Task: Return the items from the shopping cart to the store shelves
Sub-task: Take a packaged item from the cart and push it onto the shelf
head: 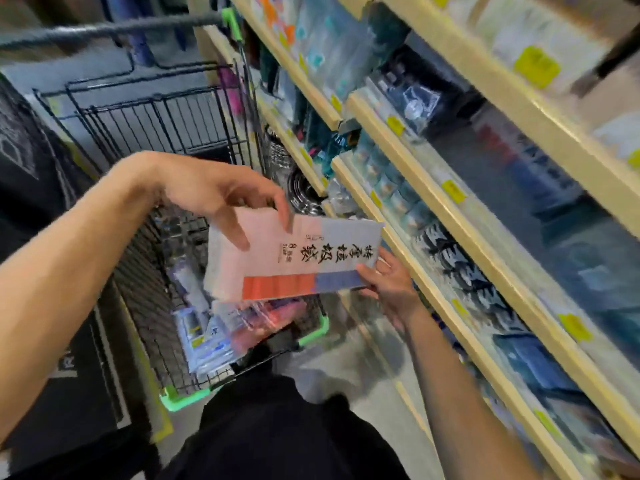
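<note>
A flat white packet with black characters and a red and blue band hangs above the cart. My left hand rests on its top left, fingers spread over it. My right hand grips its right end from below. The black wire shopping cart with green corners stands under and left of the packet. Several packaged items lie in the cart's bottom. The wooden store shelves run along the right, full of packaged goods.
Yellow price tags dot the shelf edges. The cart's grey handle bar crosses the upper left. A dark floor mat lies at the left. My dark-trousered leg stands between cart and shelves.
</note>
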A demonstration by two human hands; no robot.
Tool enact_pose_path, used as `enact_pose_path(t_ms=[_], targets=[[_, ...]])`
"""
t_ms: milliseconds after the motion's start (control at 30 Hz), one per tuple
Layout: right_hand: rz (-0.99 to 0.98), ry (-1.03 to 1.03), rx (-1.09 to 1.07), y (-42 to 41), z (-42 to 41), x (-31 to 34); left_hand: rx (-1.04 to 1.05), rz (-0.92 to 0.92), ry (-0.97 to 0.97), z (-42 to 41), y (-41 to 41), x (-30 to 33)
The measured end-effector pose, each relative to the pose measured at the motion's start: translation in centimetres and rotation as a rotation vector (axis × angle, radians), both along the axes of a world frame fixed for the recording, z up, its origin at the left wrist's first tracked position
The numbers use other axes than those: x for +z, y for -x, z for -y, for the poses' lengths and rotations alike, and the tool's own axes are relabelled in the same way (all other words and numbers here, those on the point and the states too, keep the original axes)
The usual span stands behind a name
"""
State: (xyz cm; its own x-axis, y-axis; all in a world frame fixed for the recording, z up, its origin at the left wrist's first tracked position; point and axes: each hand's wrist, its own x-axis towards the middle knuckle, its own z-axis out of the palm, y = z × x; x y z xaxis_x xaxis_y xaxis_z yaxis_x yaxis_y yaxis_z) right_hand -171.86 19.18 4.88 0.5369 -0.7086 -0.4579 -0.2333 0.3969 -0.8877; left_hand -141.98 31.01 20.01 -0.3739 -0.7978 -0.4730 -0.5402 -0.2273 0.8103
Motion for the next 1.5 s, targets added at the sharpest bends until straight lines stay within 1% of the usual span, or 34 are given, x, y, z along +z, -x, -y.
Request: enact_pose_path(t_ms=[67,133,167,200,267,300,333,400,467,500,567,633,700,767,800,900,967,1033,1100,1167,1200,1233,1300,1400,1500], targets=[[0.013,0.029,-0.123,3.4,0.1,0.6,0.164,-0.05,0.006,1.6,1.7,-0.7],[0.013,0.018,-0.276,6.0,0.1,1.1,0.408,-0.105,0.051,3.1,3.1,-2.1],[0.005,0.028,-0.333,7.3,0.2,1.2,0.556,-0.177,0.06,3.8,4.2,-3.1],[-0.004,0.059,-0.368,8.2,0.3,1.4,0.712,-0.289,0.052,4.4,5.3,-4.0],[-0.012,0.119,-0.429,9.8,0.4,2.1,0.973,-0.465,-0.008,6.0,7.9,-5.9],[-0.019,0.148,-0.458,10.5,0.6,2.5,1.041,-0.494,-0.018,7.1,9.4,-6.8],[-0.03,0.182,-0.486,11.0,0.9,2.9,1.102,-0.474,0.011,8.3,10.6,-7.6],[-0.098,0.262,-0.558,11.8,2.0,3.0,1.204,-0.366,0.138,10.8,12.6,-9.1],[-0.254,0.413,-0.634,12.4,3.0,3.2,1.176,-0.289,0.263,13.4,13.3,-10.3],[-0.326,0.492,-0.673,12.6,3.5,3.5,1.119,-0.239,0.288,14.8,13.4,-10.5],[-0.377,0.602,-0.757,12.5,4.8,4.3,0.953,-0.149,0.317,17.9,13.1,-10.2],[-0.409,0.679,-0.815,12.1,6.7,5.4,0.785,-0.156,0.345,21.2,13.1,-9.3],[-0.464,0.736,-0.846,11.8,8.8,6.0,0.69,-0.173,0.38,23.9,13.3,-8.1],[-0.549,0.788,-0.865,11.6,10.7,6.0,0.596,-0.111,0.435,26.9,12.9,-7.4],[-0.59,0.795,-0.909,11.6,11.6,5.5,0.512,-0.043,0.468,28.7,12.8,-7.2],[-0.723,0.813,-1.024,11.2,13.3,5.0,0.373,0.222,0.552,33.6,12.1,-7.4],[-0.823,0.844,-1.043,10.9,14.5,5.4,0.35,0.378,0.591,35.7,12.0,-7.2],[-0.947,0.864,-1.028,10.8,16.2,5.1,0.303,0.473,0.64,37.3,12.6,-7.6],[-1.083,0.823,-0.985,10.8,17.8,4.5,0.218,0.68,0.658,38.7,13.6,-9.0],[-1.198,0.731,-0.883,10.8,18.9,3.6,0.165,0.868,0.717,39.7,14.5,-10.5],[-1.221,0.696,-0.828,10.7,19.3,3.2,0.174,0.926,0.753,40.3,14.8,-11.1],[-1.229,0.671,-0.785,10.6,19.5,2.9,0.211,0.936,0.805,41.4,15.1,-11.6],[-1.211,0.64,-0.779,10.5,20.3,2.7,0.292,0.901,0.901,43.0,15.9,-11.5],[-1.148,0.562,-0.805,10.1,21.8,3.3,0.33,0.823,0.856,44.2,17.3,-11.1],[-0.993,0.512,-0.834,9.2,23.2,3.8,0.327,0.828,0.816,44.1,18.3,-11.2]])
